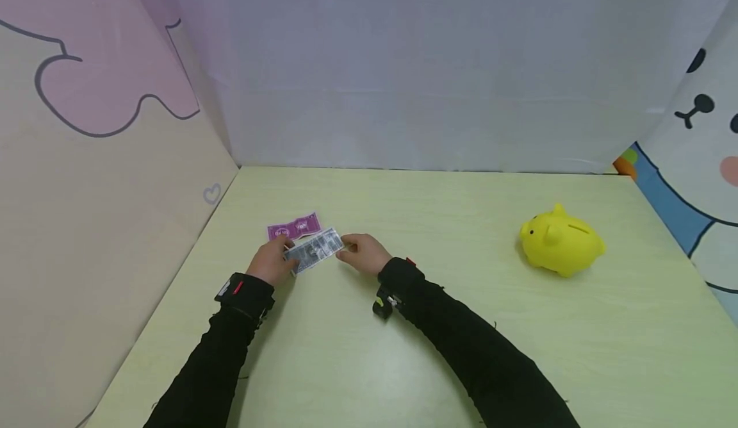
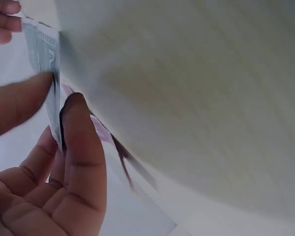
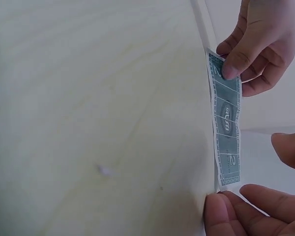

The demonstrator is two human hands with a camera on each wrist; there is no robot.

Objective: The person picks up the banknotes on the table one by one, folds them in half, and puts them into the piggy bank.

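Grey-green banknote (image 1: 315, 249) — being held just above the pale green desk (image 1: 438, 325), one short end pinched by the left hand (image 1: 271, 261), whose fingers (image 2: 81, 147) are curling round it, the other end pinched by the right hand (image 1: 362, 253). Purple banknote (image 1: 294, 227) — lying flat just beyond the left fingers. Yellow piggy bank (image 1: 561, 241) — sitting well apart, out past the right fingers.

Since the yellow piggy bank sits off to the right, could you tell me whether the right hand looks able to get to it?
Probably yes: the table between the right hand and piggy bank is bare, though that hand holds the grey banknote.
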